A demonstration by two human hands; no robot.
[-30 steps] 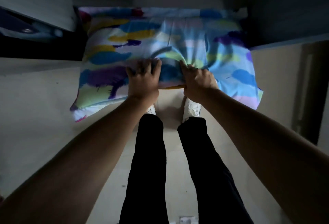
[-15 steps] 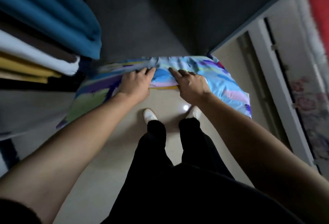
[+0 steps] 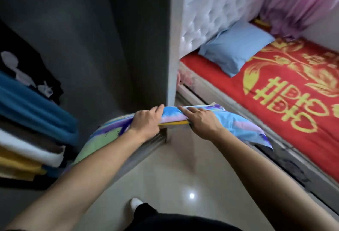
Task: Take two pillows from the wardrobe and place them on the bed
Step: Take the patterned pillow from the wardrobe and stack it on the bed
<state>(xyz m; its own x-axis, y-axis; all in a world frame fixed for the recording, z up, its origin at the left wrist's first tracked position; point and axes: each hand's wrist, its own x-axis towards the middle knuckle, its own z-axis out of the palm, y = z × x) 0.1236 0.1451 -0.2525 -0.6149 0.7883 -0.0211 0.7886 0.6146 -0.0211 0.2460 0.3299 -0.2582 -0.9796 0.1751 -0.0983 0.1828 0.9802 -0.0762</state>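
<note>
Fingers of left hand point(image 3: 145, 123) and right hand point(image 3: 203, 121) clamped on patterned pillow point(image 3: 238, 124) (thumbs hidden beneath), edges motion-blurred.

Wardrobe point(image 3: 91, 38) left, bed point(image 3: 275, 87) right, pillow point(image 3: 236, 51) on bed

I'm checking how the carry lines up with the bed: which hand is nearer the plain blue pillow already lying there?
The right hand. It grips the patterned pillow on the side toward the blue pillow; the left hand grips it farther away, toward the wardrobe.
</note>
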